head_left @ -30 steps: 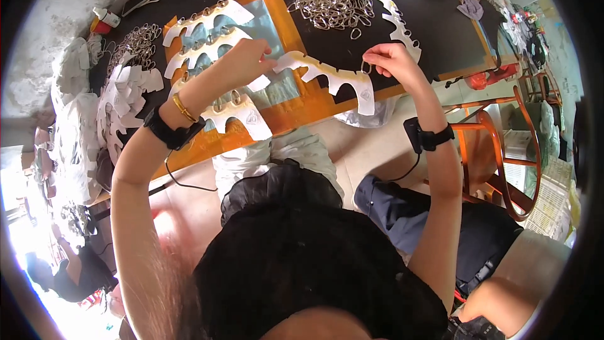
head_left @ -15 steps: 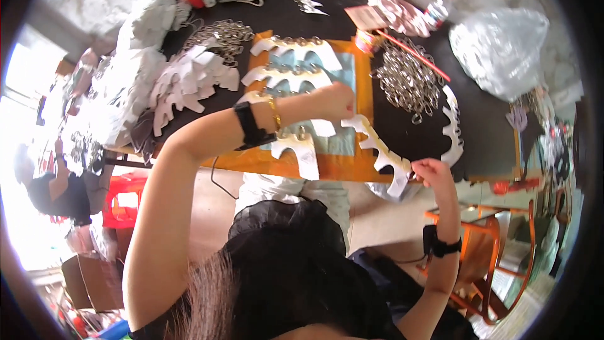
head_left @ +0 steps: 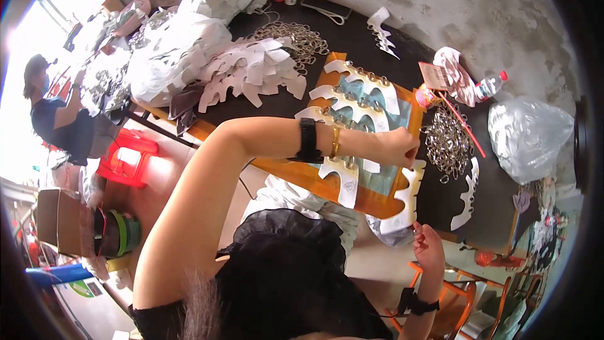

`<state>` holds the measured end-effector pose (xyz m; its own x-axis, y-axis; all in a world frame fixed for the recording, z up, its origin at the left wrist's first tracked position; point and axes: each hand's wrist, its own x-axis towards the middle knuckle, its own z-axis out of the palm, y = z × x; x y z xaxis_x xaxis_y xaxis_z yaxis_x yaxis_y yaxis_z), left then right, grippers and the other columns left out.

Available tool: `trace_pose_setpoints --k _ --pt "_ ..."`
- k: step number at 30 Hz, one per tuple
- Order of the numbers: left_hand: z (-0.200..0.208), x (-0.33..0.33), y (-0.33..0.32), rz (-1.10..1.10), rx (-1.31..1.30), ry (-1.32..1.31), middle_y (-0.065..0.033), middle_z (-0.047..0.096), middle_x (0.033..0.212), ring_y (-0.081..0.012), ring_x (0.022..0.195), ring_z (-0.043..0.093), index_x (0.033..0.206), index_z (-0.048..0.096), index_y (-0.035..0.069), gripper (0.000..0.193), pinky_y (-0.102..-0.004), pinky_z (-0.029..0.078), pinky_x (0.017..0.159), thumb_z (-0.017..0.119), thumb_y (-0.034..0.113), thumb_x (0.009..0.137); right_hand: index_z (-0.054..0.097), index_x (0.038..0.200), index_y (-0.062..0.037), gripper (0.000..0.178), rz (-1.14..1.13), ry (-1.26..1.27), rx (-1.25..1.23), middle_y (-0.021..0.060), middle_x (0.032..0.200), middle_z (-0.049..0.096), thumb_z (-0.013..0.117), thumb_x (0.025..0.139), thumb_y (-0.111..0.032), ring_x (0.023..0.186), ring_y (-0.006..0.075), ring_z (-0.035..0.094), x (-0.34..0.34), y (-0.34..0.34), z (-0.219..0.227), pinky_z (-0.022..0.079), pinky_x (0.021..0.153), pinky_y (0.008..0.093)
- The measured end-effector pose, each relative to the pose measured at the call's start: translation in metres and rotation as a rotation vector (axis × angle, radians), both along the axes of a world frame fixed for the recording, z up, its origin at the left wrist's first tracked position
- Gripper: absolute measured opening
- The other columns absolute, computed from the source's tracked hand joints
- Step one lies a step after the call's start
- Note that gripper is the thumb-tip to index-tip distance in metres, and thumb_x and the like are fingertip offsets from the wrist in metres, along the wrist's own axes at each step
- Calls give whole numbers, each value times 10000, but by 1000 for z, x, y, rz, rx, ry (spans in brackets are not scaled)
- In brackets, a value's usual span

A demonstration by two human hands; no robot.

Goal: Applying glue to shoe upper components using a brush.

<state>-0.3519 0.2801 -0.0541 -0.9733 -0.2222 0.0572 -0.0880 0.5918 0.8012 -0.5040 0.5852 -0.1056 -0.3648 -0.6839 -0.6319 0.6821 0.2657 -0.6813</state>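
Note:
A white scalloped strip (head_left: 408,196) with a yellowish band along its edge hangs off the right side of the board. My left hand (head_left: 399,146) reaches across the board, fingers closed at the strip's upper end. At the lower end, my right hand (head_left: 429,249) is closed in a pinch on a small shiny piece that looks like a metal ring; its shape is partly hidden. Similar strips with metal rings along their edges lie in rows on the blue-topped board (head_left: 408,127), partly under my left forearm. Another ringed strip (head_left: 467,198) curves on the dark table to the right.
A heap of metal rings (head_left: 448,148) lies right of the board, a red stick across it. White cut pieces (head_left: 255,72) and more rings (head_left: 292,41) are piled left. Beyond stand a bottle (head_left: 491,85) and a clear plastic bag (head_left: 531,138). Another person (head_left: 63,110) is far left.
The whole view has swung, so the table appears turned and shifted right. My hands stay at the two ends of the same strip, which now hangs more upright.

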Motion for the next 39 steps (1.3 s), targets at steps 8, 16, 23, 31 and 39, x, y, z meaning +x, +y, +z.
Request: trace_pose_setpoints --k 8,16,23,31,39 --pt "37 24 8 -56 24 209 -112 617 703 -215 622 618 849 558 7 161 -324 486 587 633 138 794 578 884 -81 71 3 -360 -288 61 1144 565 588 897 -151 874 110 548 21 -28 1 425 637 213" --pt "93 47 -11 -54 -38 268 -85 602 726 -142 657 576 880 550 0 148 -288 478 638 623 96 794 588 934 -65 116 35 -225 -392 63 1135 566 578 910 -179 1049 158 518 39 -98 28 424 806 254" --pt "136 64 -73 101 61 301 -10 549 708 -58 626 492 926 535 -25 141 -219 436 570 553 107 879 578 1019 -73 207 181 -226 -501 45 1076 581 613 891 -232 981 113 513 46 -192 42 403 843 249" --pt "167 76 -133 231 83 300 26 474 667 -40 595 416 964 549 -9 203 -173 355 542 522 190 934 584 930 -85 174 262 -268 -517 39 995 583 650 866 -233 943 131 495 55 -289 47 395 819 294" --pt "171 70 -176 212 186 339 -32 565 699 -85 620 513 944 592 -11 217 -231 461 620 565 196 885 605 943 -147 141 148 -328 -676 79 1291 480 593 895 -280 1206 289 419 40 -347 42 368 981 399"
